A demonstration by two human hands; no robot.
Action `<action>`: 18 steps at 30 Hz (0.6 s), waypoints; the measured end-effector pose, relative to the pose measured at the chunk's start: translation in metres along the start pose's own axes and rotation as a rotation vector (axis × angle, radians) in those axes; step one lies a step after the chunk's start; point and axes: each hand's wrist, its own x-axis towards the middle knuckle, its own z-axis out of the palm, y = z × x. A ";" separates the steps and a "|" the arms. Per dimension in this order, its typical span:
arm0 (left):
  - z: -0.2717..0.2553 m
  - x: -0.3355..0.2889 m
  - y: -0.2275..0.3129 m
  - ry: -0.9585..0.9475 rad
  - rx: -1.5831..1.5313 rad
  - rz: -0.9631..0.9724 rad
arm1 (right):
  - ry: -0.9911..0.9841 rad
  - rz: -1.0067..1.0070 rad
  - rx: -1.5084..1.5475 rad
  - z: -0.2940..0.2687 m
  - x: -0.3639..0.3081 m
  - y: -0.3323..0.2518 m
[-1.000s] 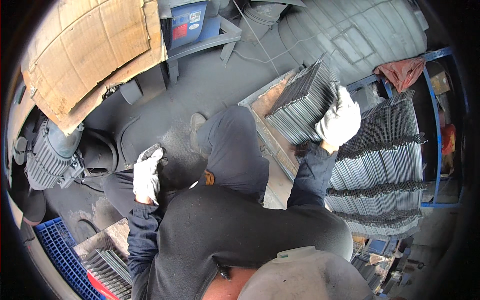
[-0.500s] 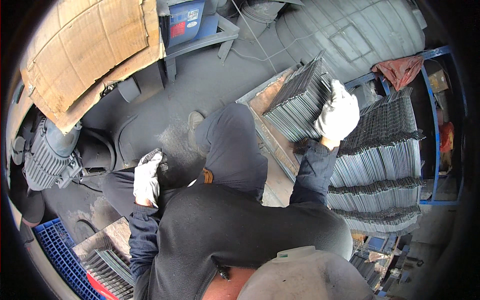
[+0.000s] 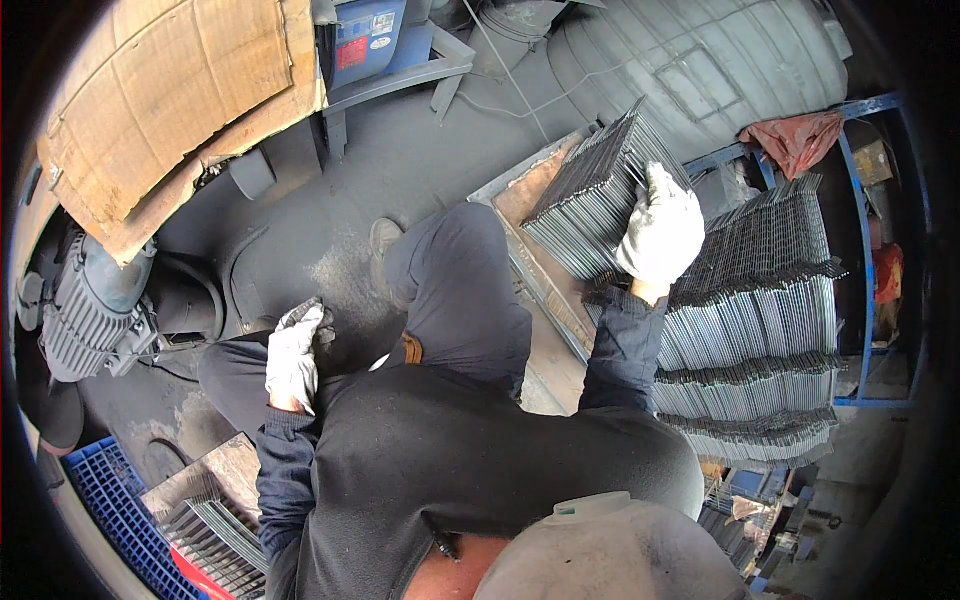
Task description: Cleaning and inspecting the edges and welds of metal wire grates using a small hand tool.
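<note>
My right hand (image 3: 660,228), in a white glove, is at the right side of a leaning stack of thin dark metal pieces (image 3: 580,215). Its fingers are bent and pinch at the edge of one thin metal piece; the glove hides most of the grip. The stack stands on a tray-like board (image 3: 520,195) with a raised metal rim. Over my left knee rests my left hand (image 3: 292,362), also gloved in white with dark fingertips. Its fingers are curled, and whatever they hold, if anything, cannot be made out.
Tall rows of similar metal pieces (image 3: 750,330) stand at the right, inside a blue frame (image 3: 868,250). A large grey tank (image 3: 700,75) lies at the back. Cardboard (image 3: 180,100), a motor (image 3: 95,310) and a blue crate (image 3: 125,520) are on the left.
My right hand has shifted slightly left and down along the stack's edge. The whole view has moved a little; my left hand stays on the knee.
</note>
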 end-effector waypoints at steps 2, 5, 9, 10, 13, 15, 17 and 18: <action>0.004 -0.003 0.010 0.042 -0.114 -0.071 | 0.012 0.018 0.029 -0.004 -0.001 -0.001; 0.002 -0.003 0.011 0.037 -0.051 -0.057 | -0.034 0.058 0.043 -0.013 -0.002 -0.001; -0.006 -0.008 0.001 0.026 0.004 0.006 | -0.105 0.197 0.138 -0.015 0.003 -0.007; -0.005 -0.003 0.002 0.019 -0.006 -0.015 | -0.092 0.223 0.133 -0.019 0.000 -0.004; -0.002 -0.002 0.005 0.034 -0.042 -0.054 | -0.088 0.260 0.151 -0.020 -0.002 -0.004; 0.002 -0.002 0.008 0.039 -0.063 -0.072 | -0.098 0.282 0.161 -0.023 -0.003 -0.004; 0.005 -0.004 0.011 0.043 -0.082 -0.109 | -0.118 0.289 0.194 -0.029 -0.003 -0.009; 0.005 -0.003 0.008 0.041 -0.080 -0.112 | -0.120 0.292 0.191 -0.029 -0.004 -0.011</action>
